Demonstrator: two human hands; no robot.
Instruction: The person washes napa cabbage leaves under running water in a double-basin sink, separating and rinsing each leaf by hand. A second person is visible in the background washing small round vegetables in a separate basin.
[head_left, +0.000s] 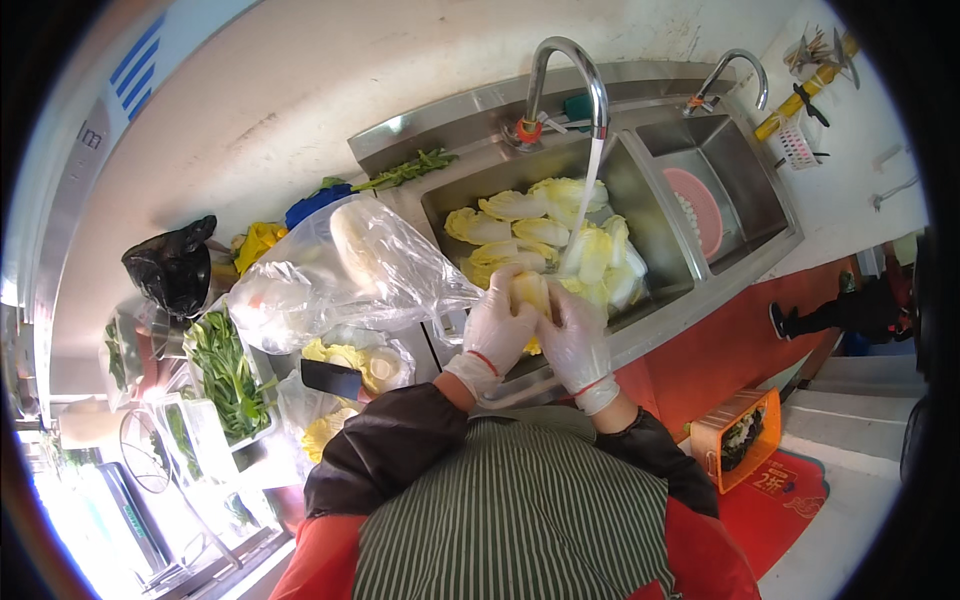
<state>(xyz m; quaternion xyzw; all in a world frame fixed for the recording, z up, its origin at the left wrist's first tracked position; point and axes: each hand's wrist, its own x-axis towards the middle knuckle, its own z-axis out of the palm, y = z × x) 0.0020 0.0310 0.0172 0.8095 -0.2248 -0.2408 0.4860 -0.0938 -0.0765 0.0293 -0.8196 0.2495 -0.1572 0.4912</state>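
Note:
Both hands wear clear plastic gloves held at the wrists by red bands. My left hand (495, 322) and my right hand (576, 337) meet over the near edge of the sink basin, gripping a small yellow napa cabbage heart (531, 291) between them. Beyond them, loose napa cabbage leaves (514, 204) lie in the stainless steel basin (660, 247). Water runs from a curved chrome faucet (568, 46) onto the leaves. A clear plastic bag (322, 262) with a whole pale cabbage (367, 244) inside rests just left of my left hand.
A cleaver (331, 379) lies by cut cabbage (382, 366) on the left. Farther left stands a tray of leafy greens (225, 375). The second basin holds a pink colander (694, 214). An orange crate (735, 442) is on the floor at right, and a person's leg (814, 319) shows beyond.

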